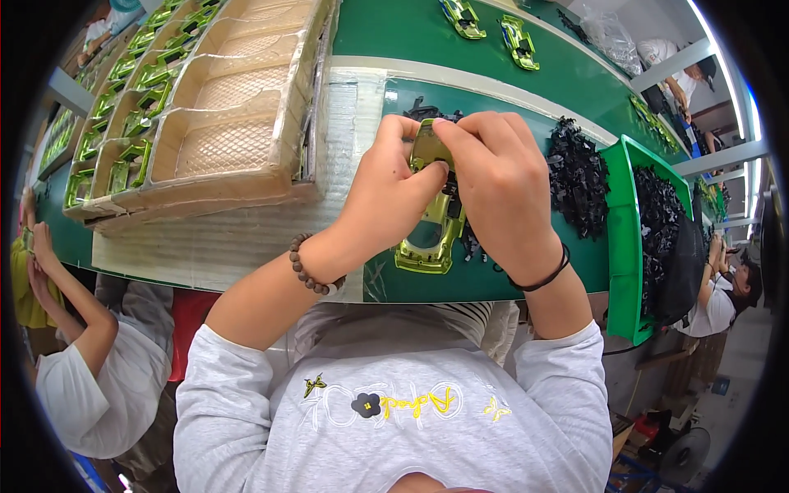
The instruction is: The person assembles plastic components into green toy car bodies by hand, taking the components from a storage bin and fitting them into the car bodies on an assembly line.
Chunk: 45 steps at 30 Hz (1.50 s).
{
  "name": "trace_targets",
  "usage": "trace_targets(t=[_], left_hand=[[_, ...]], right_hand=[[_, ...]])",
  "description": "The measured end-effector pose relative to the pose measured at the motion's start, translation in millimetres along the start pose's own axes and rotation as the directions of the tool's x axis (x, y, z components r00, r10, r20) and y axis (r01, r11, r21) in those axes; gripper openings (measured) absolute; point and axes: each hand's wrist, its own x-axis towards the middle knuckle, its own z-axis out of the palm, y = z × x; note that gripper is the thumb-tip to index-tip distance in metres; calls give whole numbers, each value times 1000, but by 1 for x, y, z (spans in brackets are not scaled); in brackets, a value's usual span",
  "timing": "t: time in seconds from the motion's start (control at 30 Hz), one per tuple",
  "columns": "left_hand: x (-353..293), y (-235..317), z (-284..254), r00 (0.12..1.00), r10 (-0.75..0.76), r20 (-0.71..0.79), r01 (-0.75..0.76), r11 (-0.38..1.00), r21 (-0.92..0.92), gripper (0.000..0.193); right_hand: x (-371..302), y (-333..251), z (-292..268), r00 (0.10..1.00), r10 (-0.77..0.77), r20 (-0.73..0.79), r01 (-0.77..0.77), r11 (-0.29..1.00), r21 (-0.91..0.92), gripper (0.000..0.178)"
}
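A green worktable (386, 37) is stretching across the view from ten o'clock to three. At ten o'clock a divided cardboard box (201, 193) is sitting on it, with green pieces lying in its compartments on the nine o'clock side. A green crate (625, 255) is standing at three o'clock, holding black parts, and a loose black heap (578, 185) is lying just beside it, toward two. The right hand (503, 168) is gripping the twelve o'clock end of a shiny green car shell (446, 234), and the left hand (388, 185) is gripping its nine o'clock side, thumb resting across it. The shell is sitting near the view's centre, toward one o'clock, its free end pointing at six. Two similar shells (519, 43) are lying farther out toward one o'clock. A brown beaded bracelet (300, 267) is circling the left wrist.
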Motion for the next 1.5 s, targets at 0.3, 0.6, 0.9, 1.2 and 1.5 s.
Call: trace_targets(t=[0.3,0.6,0.9,1.2,1.5], left_hand=[[-1,4,-4,996,-57,61,49,990,129,34],[-4,4,-2,997,53,59,-63,982,179,37],[-31,116,-52,958,248,146,-274,627,730,43],[171,162,-188,975,196,105,-120,66,991,25],[381,108,-220,998,64,13,0,-199,980,32]], right_hand=[[5,1,-4,993,-34,116,36,999,-15,29],[25,36,-19,805,225,549,-487,778,396,27],[58,118,-2,466,255,847,-871,303,388,20],[118,207,162,309,589,747,-590,-497,636,18],[136,241,246,101,672,733,-402,-647,648,29]])
